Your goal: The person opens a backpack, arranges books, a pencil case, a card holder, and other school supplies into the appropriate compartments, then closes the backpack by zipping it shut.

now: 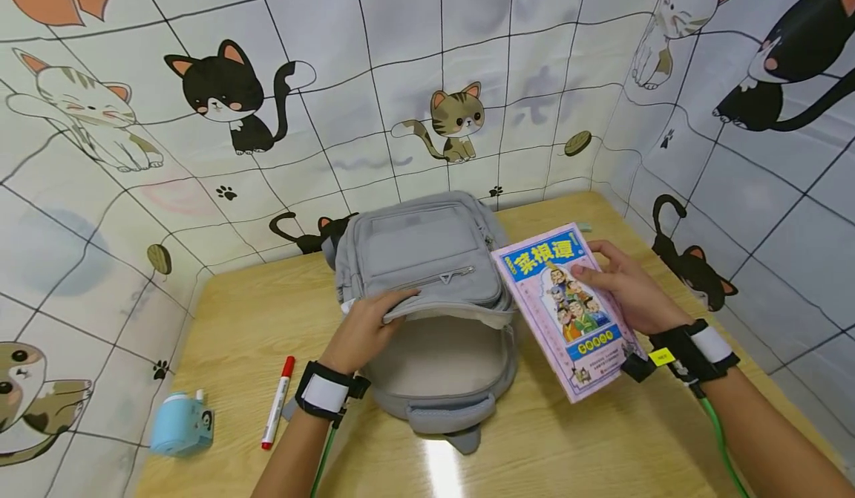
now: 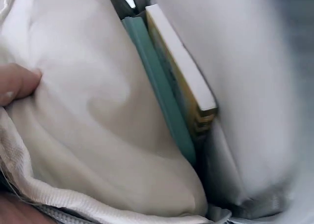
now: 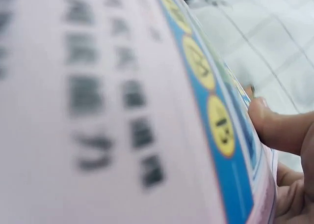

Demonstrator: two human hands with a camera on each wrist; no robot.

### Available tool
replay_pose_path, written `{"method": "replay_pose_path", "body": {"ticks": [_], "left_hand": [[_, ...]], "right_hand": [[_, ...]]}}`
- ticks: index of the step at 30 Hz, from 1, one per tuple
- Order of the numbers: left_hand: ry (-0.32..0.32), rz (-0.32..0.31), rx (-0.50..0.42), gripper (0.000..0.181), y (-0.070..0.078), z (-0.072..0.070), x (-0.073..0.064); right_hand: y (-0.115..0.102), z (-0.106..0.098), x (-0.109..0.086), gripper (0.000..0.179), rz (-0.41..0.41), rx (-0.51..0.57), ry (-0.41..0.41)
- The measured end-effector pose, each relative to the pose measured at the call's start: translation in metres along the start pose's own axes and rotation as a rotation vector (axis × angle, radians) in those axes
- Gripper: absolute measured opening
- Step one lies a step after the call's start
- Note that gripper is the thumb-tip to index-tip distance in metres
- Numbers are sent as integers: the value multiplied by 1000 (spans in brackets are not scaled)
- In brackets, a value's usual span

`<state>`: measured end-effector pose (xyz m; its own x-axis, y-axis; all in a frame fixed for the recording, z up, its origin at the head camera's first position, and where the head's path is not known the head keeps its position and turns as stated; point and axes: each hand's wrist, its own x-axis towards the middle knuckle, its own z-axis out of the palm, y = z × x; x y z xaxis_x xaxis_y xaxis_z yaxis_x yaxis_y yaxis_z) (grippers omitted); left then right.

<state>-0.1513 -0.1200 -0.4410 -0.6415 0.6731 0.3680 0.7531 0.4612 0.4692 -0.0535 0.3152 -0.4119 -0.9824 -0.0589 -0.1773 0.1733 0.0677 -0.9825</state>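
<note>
A grey backpack (image 1: 427, 253) lies on the table with its main compartment gaping toward me. My left hand (image 1: 364, 331) pinches the upper edge of the opening, thumb inside against the pale lining (image 2: 93, 101). In the left wrist view, a green book (image 2: 159, 91) and a thicker book with white page edges (image 2: 184, 62) stand side by side inside the bag. My right hand (image 1: 631, 290) grips a pink book (image 1: 568, 312) by its right edge, thumb on the illustrated cover and fingers behind. The book is held tilted, just right of the bag's opening.
On the left of the wooden table (image 1: 247, 320) lie a white marker with red ends (image 1: 277, 401) and a light blue pencil sharpener (image 1: 182, 424). A small greenish item (image 1: 585, 227) sits behind the pink book. Cat-patterned cloth (image 1: 374, 75) hangs around the table.
</note>
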Motion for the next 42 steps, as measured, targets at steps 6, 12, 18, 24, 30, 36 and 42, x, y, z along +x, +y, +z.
{"method": "replay_pose_path", "body": {"ticks": [6, 12, 18, 24, 30, 36, 42], "left_hand": [[44, -20, 12, 44, -1, -7, 12], [60, -36, 23, 39, -1, -14, 23], [71, -76, 8, 37, -1, -20, 31], [87, -65, -9, 37, 0, -26, 35], [95, -43, 0, 37, 0, -26, 34], [101, -38, -3, 39, 2, -27, 32], [109, -12, 9, 39, 3, -27, 31]], "right_hand": [[-10, 60, -4, 35, -33, -34, -301], [-6, 101, -10, 37, -69, 14, -460], [5, 124, -12, 39, -17, 33, -577], [25, 141, 2, 53, 67, 4, -587], [42, 141, 31, 66, 178, 108, -484], [44, 142, 50, 69, 231, 219, -374], [45, 143, 59, 56, 210, 298, -306]]}}
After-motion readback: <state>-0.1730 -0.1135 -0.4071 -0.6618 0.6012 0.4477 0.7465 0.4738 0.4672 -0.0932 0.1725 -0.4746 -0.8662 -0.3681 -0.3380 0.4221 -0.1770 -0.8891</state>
